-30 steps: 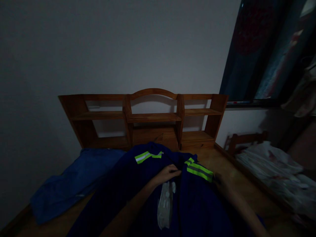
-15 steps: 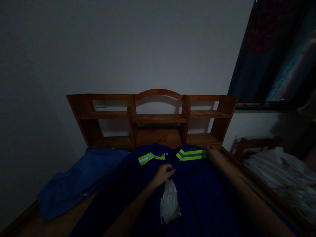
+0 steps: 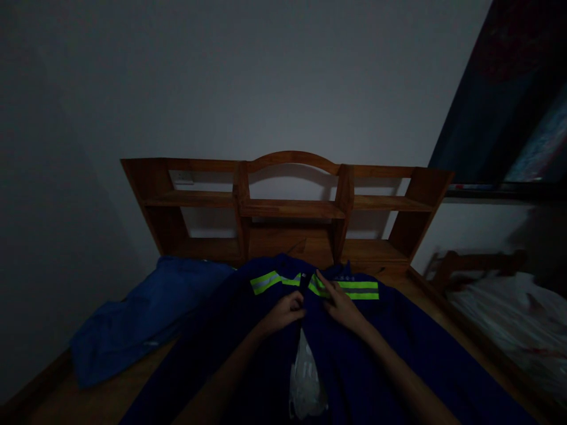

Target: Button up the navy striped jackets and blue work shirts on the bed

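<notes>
A dark blue work jacket (image 3: 372, 348) with yellow-green and grey reflective strips across its chest lies spread out in front of me. Its two front panels leave a gap at the middle, where a pale whitish item (image 3: 306, 378) shows; its kind is unclear in the dim light. My left hand (image 3: 283, 311) is closed at the edge of the left panel, its fingers curled on the cloth. On the right panel, my right hand (image 3: 343, 306) lies over the reflective strip, index finger stretched toward the collar and thumb apart.
Behind the jacket stands a wooden headboard with shelves (image 3: 292, 209) against a pale wall. Crumpled blue cloth (image 3: 150, 313) lies at left on the wooden surface. At right are a whitish plastic-covered heap (image 3: 514, 330) and a dark window (image 3: 500, 118).
My right hand has moved left from the outer end of the right strip to the jacket's middle. The right panel has shifted inward, narrowing the gap. My left hand has moved slightly left and lower.
</notes>
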Demonstrator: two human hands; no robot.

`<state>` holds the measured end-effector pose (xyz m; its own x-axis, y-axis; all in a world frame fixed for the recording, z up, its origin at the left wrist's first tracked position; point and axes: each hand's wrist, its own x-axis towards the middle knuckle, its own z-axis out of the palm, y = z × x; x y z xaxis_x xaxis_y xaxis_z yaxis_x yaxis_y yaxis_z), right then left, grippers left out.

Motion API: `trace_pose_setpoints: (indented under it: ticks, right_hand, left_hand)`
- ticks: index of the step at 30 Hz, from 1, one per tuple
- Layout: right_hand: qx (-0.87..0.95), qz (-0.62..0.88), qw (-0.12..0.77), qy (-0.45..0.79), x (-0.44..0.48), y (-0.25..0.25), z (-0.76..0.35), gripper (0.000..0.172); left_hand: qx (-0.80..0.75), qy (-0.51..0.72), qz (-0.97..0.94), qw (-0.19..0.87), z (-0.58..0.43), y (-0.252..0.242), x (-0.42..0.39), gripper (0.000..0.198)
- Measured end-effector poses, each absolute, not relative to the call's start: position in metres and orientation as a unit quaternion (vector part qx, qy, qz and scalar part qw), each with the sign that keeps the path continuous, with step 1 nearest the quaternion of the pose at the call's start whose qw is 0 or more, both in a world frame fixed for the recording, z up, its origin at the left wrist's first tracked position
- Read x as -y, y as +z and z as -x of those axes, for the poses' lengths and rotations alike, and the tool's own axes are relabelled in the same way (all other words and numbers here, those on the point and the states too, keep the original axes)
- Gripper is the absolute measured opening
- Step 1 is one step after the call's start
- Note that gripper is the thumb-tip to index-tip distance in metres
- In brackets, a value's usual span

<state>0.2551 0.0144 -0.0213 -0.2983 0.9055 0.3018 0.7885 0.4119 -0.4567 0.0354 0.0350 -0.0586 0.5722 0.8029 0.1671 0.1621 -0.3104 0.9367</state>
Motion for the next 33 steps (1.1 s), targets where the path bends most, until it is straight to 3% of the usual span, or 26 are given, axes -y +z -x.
trace_pose_setpoints:
  ticks: [4, 6, 10, 14, 16, 19, 25, 33]
  right_hand:
    - [0.775, 0.515, 0.340, 0.138, -0.023, -0.040, -0.254, 0.084]
    - [0.780, 0.497, 0.355, 0.132, -0.020, -0.042, -0.251, 0.090]
    - [0.797, 0.477, 0.347, 0.128, -0.013, -0.041, -0.249, 0.089]
    - [0.788, 0.482, 0.360, 0.130, -0.012, -0.043, -0.250, 0.089]
    - [0.784, 0.477, 0.373, 0.135, -0.012, -0.044, -0.249, 0.085]
    - [0.797, 0.448, 0.377, 0.147, -0.012, -0.044, -0.246, 0.073]
    - [0.841, 0.400, 0.333, 0.149, -0.013, -0.046, -0.243, 0.037]
    - [0.854, 0.410, 0.300, 0.113, -0.011, -0.050, -0.240, 0.037]
  left_hand:
    - [-0.372, 0.414, -0.660, 0.505, -0.038, -0.068, -0.040, 0.062]
    - [-0.372, 0.421, -0.664, 0.493, -0.039, -0.072, -0.042, 0.072]
    - [-0.335, 0.389, -0.711, 0.480, -0.038, -0.073, -0.043, 0.058]
    - [-0.345, 0.415, -0.705, 0.460, -0.039, -0.070, -0.040, 0.077]
    - [-0.342, 0.416, -0.716, 0.445, -0.040, -0.068, -0.038, 0.070]
    - [-0.337, 0.392, -0.745, 0.422, -0.042, -0.068, -0.038, 0.059]
    - [-0.371, 0.399, -0.740, 0.394, -0.044, -0.072, -0.045, 0.064]
    - [-0.502, 0.450, -0.712, 0.198, -0.038, -0.079, -0.056, 0.041]
